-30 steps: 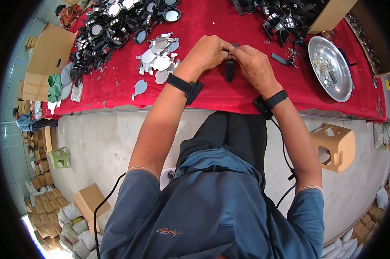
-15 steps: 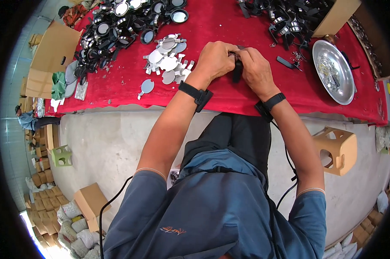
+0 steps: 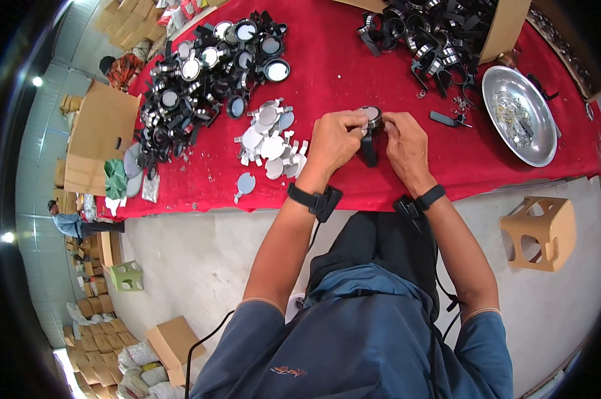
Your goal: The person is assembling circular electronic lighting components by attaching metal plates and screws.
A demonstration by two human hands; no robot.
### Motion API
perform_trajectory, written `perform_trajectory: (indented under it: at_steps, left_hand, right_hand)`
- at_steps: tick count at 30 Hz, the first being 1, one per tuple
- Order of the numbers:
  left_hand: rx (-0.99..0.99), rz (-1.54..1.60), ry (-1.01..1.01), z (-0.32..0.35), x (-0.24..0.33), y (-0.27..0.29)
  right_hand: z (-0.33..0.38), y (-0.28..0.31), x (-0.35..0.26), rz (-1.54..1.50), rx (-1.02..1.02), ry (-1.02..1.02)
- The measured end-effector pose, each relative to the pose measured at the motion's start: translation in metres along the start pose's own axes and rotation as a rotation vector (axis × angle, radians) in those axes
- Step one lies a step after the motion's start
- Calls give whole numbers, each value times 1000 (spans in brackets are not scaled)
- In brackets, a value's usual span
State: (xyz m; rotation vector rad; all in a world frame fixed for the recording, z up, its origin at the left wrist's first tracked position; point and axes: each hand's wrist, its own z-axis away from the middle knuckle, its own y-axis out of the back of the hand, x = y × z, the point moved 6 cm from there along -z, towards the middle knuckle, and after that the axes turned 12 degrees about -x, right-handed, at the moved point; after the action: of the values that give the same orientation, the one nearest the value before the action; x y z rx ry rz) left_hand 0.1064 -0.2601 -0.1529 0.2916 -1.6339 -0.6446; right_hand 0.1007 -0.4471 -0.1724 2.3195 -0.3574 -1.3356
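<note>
Over the red cloth, my left hand (image 3: 337, 141) is closed on a black round piece with a shiny ring, a light disc in its top and a flat black handle (image 3: 369, 151) pointing toward me. The fingertips of my right hand (image 3: 407, 143) are pinched together at the right edge of that ring; whatever they hold is too small to make out. Left of my hands lies a pile of flat silvery discs with tabs (image 3: 272, 147). One grey tabbed disc (image 3: 246, 183) lies apart, nearer the table's front edge.
Many similar black ringed pieces (image 3: 181, 100) are heaped at the far left, more black ring parts (image 3: 440, 46) at the far right. A metal bowl (image 3: 546, 143) holds small wire parts. Beside it lies a loose black strip (image 3: 442, 119). A tan stool (image 3: 556, 233) stands at the right.
The view has shifted, and the table sits lower in it. My hands have parted slightly, uncovering the round top of the black piece. My right hand has moved to its rim.
</note>
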Motion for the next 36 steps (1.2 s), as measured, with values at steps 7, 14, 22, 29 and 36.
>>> perform_trajectory:
  at_steps: [7,14,22,29,36]
  left_hand:
    - [-58,-23,41,1,4,6]
    - [-57,-109,-14,-2,14,0]
    - [-86,-97,-33,-8,23,-7]
    - [-49,-51,-18,-2,3,-1]
    - [-156,-62,29,-10,3,4]
  right_hand:
    - [3,-5,7,5,59,27]
    - [5,-10,11,27,48,-5]
    - [6,-3,11,55,57,-11]
    - [2,42,-2,-119,-36,-58]
    - [-19,255,90,443,81,-350]
